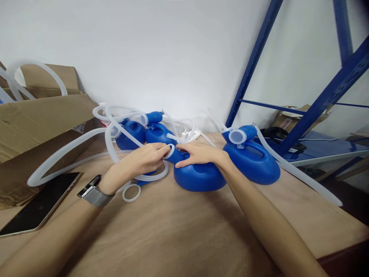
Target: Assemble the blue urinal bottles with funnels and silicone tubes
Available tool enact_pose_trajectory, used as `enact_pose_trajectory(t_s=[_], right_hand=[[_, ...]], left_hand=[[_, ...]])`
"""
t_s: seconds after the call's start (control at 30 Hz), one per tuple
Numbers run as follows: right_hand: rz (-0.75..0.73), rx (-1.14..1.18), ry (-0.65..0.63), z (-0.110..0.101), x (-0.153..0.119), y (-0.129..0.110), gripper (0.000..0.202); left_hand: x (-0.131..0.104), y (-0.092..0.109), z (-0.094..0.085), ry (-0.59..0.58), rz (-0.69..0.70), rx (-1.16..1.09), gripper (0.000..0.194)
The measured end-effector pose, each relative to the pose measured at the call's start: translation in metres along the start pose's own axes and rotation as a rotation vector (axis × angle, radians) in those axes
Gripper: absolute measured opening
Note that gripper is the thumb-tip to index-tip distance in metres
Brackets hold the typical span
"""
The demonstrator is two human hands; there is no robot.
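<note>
1. Pale wall [144,50] on the far side, blue shelf [249,65] over to the right, and a wooden table [187,238] underneath it all.
2. Centre stage on that table: the blue jug [198,179], its neck [174,157] pointing left.
3. Right hand [201,153] lies across the top, thumb and forefinger parted, clasping just behind the neck.
4. Left hand [145,157] is up at the white rim [173,149], fingers bunched together; the tips are hidden, so no telling whether they pinch anything.
5. Looks like hollow plastic: light, stiff, hardly fragile, perhaps slippery where it's smooth and round. Best hold, I'd judge, is by the top or around the neck.
6. White ring [132,193] nearby on the left, tubes [67,150] looping beyond; second jug [253,169] at right.
</note>
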State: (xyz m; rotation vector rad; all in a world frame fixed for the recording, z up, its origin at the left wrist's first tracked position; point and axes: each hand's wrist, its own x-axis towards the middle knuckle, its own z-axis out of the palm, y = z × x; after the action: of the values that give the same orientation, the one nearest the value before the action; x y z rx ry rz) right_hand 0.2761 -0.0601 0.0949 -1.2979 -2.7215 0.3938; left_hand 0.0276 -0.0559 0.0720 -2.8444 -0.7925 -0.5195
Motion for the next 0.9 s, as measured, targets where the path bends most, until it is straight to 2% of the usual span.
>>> enact_pose_trajectory(t_s=[0.4, 0.6, 0.73, 0.83, 0.9], right_hand=[[-0.004, 0.013, 0.002, -0.002, -0.002, 0.000, 0.077], [-0.011, 0.019, 0.004, -0.002, -0.002, 0.001, 0.076], [-0.019, 0.004, 0.000, -0.001, -0.002, 0.000, 0.071], [-0.008, -0.022, -0.007, -0.001, -0.002, -0.002, 0.070], [-0.009, -0.037, -0.004, -0.001, -0.002, -0.004, 0.068]], left_hand=[[0.002, 0.012, -0.021, -0.108, -0.048, 0.037, 0.017], [0.001, 0.011, -0.034, -0.134, -0.088, -0.126, 0.007], [0.002, 0.011, -0.030, -0.041, -0.089, -0.273, 0.015], [0.004, 0.013, -0.022, 0.078, -0.168, -0.380, 0.030], [0.006, 0.015, -0.019, 0.107, -0.237, -0.446, 0.040]])
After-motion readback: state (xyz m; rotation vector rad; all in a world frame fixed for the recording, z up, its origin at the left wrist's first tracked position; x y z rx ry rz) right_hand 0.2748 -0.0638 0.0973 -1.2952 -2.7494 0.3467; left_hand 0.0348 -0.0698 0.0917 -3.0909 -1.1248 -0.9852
